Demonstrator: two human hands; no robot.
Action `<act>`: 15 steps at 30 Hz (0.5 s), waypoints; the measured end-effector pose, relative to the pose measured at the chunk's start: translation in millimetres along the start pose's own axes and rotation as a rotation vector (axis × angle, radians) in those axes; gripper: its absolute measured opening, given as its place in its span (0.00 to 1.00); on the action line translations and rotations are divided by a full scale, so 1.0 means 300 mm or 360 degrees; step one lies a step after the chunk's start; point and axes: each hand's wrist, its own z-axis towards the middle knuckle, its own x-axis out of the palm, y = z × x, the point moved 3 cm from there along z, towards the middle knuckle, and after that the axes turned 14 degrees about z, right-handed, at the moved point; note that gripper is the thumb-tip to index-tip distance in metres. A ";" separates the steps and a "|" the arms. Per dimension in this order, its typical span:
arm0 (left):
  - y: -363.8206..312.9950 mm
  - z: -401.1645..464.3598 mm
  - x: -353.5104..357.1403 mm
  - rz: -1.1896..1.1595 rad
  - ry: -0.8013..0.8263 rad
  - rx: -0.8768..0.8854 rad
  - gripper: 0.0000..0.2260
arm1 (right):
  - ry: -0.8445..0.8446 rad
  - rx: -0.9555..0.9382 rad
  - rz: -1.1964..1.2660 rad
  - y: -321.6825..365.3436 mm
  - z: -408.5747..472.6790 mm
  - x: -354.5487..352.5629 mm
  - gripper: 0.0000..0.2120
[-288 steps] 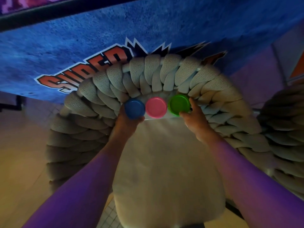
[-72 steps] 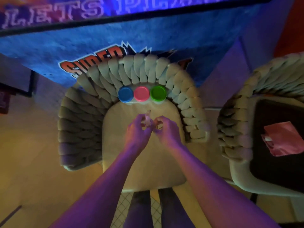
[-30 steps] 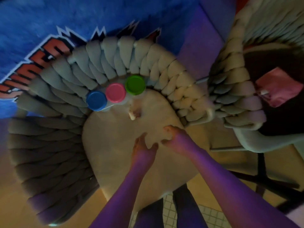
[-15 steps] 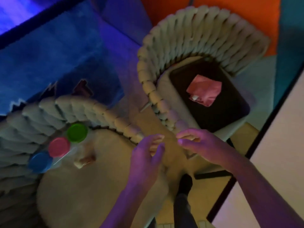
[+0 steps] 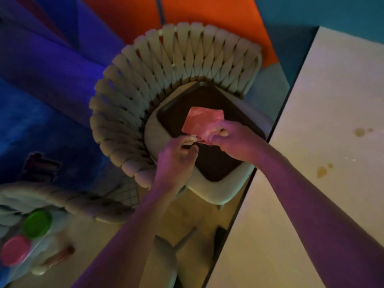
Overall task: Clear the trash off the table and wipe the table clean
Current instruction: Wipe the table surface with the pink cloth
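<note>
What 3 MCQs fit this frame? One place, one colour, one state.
1. Where does the pink cloth lie?
A. on the dark tray
B. on the table
C. on the floor

2. What colour are the stains on the table?
A. blue
B. yellowish-brown
C. black

3. What is the right hand doing?
A. hanging idle
B. pressing flat on the table
C. gripping the cloth's near edge

Answers:
1 A, the dark tray on the chair seat bears it.
2 B, yellowish-brown spots on the pale top.
3 C, fingers curl on the cloth.

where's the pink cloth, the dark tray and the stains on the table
pink cloth [image 5: 202,119], head view, middle of its flat upper part
dark tray [image 5: 216,165], head view, bare near corner
table stains [image 5: 321,171], head view, the nearer yellowish blot
</note>
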 end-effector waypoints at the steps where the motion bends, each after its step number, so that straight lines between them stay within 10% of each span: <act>1: -0.017 0.022 0.026 0.0030 0.0027 0.0023 0.12 | -0.0010 0.0001 -0.0041 -0.013 0.024 -0.017 0.19; 15: 0.009 0.283 0.253 0.0551 0.0413 0.0049 0.14 | 0.0027 0.0235 -0.0227 -0.148 0.349 0.003 0.25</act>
